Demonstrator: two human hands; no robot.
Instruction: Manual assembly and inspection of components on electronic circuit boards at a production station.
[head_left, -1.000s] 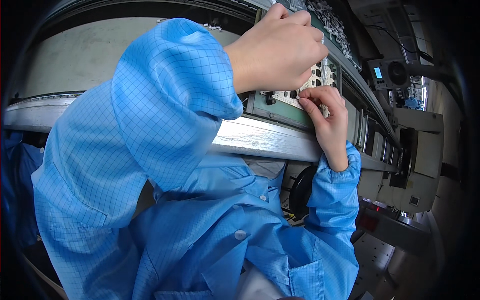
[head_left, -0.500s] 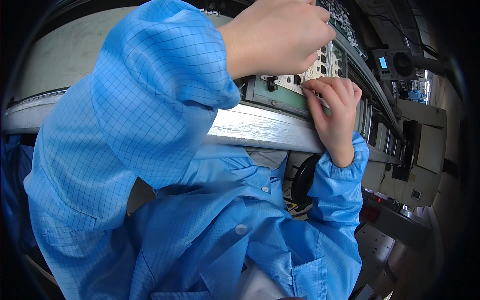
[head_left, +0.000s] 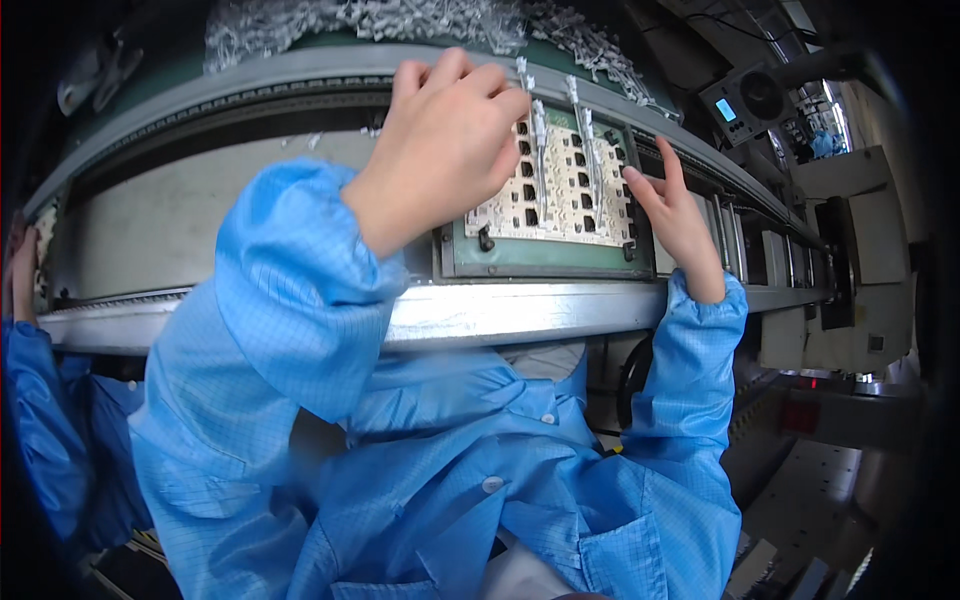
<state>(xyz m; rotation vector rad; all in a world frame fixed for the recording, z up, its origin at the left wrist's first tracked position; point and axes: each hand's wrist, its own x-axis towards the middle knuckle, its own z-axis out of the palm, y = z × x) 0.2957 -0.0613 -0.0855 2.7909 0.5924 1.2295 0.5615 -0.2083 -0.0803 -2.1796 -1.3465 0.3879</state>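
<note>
A cream circuit board [head_left: 560,210] with rows of black components lies in a green-bedded fixture [head_left: 540,262]. White-tipped cable leads [head_left: 541,150] run along its face in two lines. My left hand [head_left: 440,150] covers the board's left part. Its fingers curl down and close near the far left corner, and anything between them is hidden. At the board's right edge is my right hand [head_left: 684,215], its index finger stretched up and its thumb apart, with nothing visible in it.
Beyond the rail lie heaps of white-ended leads [head_left: 360,20]. A metal rail [head_left: 500,315] runs along the near side of the conveyor. Another person's hand [head_left: 24,270] rests at the far left. A device with a lit screen [head_left: 740,105] stands at right.
The view has shifted, showing more of the board and the leads heap. My left hand no longer hides the board's middle. My right hand's index finger has straightened, away from the board's near edge.
</note>
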